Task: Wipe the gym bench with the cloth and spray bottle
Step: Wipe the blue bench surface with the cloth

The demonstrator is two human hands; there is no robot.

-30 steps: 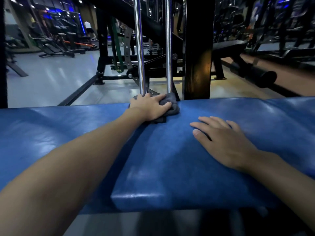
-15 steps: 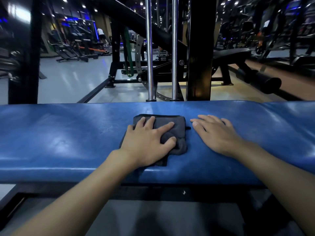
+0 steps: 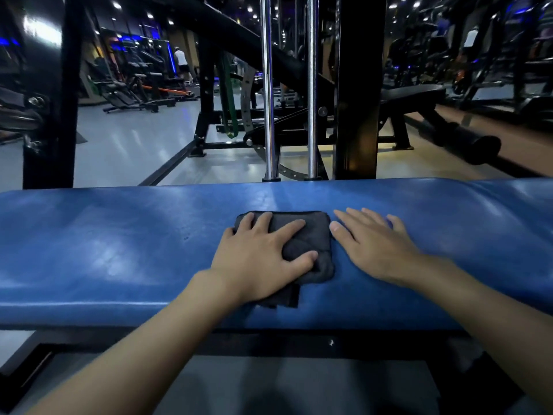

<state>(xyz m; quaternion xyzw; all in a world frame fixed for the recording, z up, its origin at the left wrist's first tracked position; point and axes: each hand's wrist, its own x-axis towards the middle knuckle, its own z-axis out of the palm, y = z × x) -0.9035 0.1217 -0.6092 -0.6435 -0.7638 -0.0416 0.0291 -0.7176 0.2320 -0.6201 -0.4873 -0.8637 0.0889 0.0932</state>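
Observation:
The blue padded gym bench (image 3: pixel 119 250) runs across the whole view. A folded dark grey cloth (image 3: pixel 311 232) lies on its middle. My left hand (image 3: pixel 263 259) presses flat on the cloth with fingers spread, the thumb over its right part. Just to the right of the cloth, my right hand (image 3: pixel 377 250) rests flat on the bare pad with straight fingers. No spray bottle is in view.
Behind the bench stand two chrome guide rods (image 3: pixel 267 115) and a thick black upright post (image 3: pixel 359 100) of a machine. A black frame post (image 3: pixel 48 115) rises at the far left. A black foam roller pad (image 3: pixel 466 139) and other benches lie beyond on the grey floor.
My left hand pulled the cloth back from the bench's far edge to the middle of the pad. In the last half second both hands stayed nearly still.

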